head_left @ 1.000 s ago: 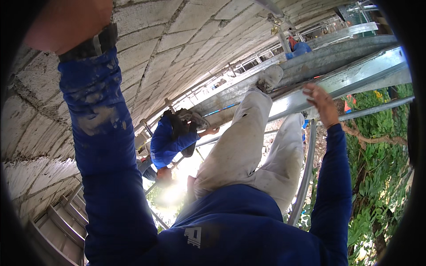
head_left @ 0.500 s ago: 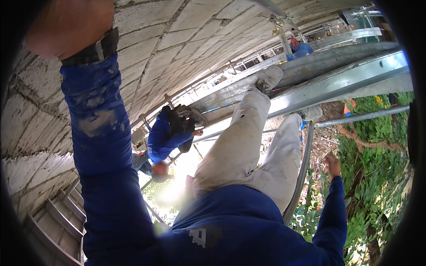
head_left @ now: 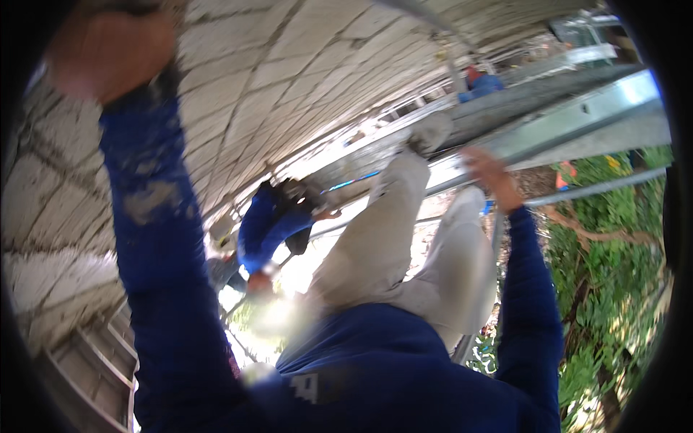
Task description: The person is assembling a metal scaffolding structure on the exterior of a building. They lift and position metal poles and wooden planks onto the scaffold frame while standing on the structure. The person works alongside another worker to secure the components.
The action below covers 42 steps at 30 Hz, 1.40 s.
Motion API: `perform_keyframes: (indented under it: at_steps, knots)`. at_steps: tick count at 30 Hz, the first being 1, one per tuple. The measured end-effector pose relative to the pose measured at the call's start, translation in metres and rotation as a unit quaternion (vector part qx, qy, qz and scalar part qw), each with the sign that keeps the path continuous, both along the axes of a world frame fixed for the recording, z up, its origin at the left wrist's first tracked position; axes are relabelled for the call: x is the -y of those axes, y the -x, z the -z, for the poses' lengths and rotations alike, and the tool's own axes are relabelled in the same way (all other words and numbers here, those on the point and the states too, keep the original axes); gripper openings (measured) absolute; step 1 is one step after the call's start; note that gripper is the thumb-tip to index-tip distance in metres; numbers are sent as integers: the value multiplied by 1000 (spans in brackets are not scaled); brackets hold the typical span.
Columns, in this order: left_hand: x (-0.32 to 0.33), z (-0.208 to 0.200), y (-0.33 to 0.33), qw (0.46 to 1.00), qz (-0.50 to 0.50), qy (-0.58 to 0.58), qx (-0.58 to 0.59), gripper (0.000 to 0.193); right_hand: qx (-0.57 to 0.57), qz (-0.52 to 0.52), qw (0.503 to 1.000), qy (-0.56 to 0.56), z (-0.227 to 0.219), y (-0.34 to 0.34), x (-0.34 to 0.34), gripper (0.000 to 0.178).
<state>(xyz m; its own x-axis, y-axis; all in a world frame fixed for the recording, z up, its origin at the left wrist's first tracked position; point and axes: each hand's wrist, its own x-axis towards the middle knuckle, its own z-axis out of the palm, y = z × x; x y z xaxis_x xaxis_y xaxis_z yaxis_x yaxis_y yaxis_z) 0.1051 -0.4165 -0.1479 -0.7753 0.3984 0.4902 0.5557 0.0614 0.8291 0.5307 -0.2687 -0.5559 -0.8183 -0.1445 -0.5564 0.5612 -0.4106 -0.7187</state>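
Observation:
High at the left, in front of the block wall [head_left: 238, 72], is my left hand [head_left: 112, 54], its fingers curled. A dark edge of something shows just past it, cut off by the picture's rim and too blurred to name. My right hand [head_left: 492, 177] is in front of my right leg, beside the shiny metal channel [head_left: 556, 133]. Its fingers are stretched out and blurred, with nothing seen in them; whether they touch the channel I cannot tell. Blue sleeves cover both arms, the left one smeared with dried mortar.
My left shoe [head_left: 432, 131] is on a grey scaffold plank [head_left: 534, 94]. A co-worker in blue [head_left: 263, 227] bends by the wall at left; another person [head_left: 482, 85] is farther off. Scaffold tubes [head_left: 606, 186] run beside leafy branches [head_left: 613, 260] at right.
My right hand has swung up and inward from beside the foliage to the metal channel. My left hand has shifted slightly and stays high by the wall. The view has tilted a little.

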Motion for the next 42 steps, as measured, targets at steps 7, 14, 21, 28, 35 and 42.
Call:
perform_keyframes:
  at_steps: [7,14,21,28,35,42]
  knots:
    - [58,-18,34,991,-16,80,106,52,27,-76,970,-231,-6,-101,60,50]
    - [71,-66,-37,801,-57,596,22,25,348,-249,883,-191,37,-342,12,95]
    - [-21,-161,-77,508,53,701,-498,50,385,-127,899,-163,-27,-339,51,103]
    - [-14,-155,-29,295,-37,813,-501,64,400,-33,908,-124,-17,-358,68,104]
    - [-31,-147,-7,245,-25,863,-441,58,413,28,904,-107,-43,-337,61,97]
    - [-29,-147,-3,240,-11,860,-450,59,392,52,911,-118,-48,-325,54,94]
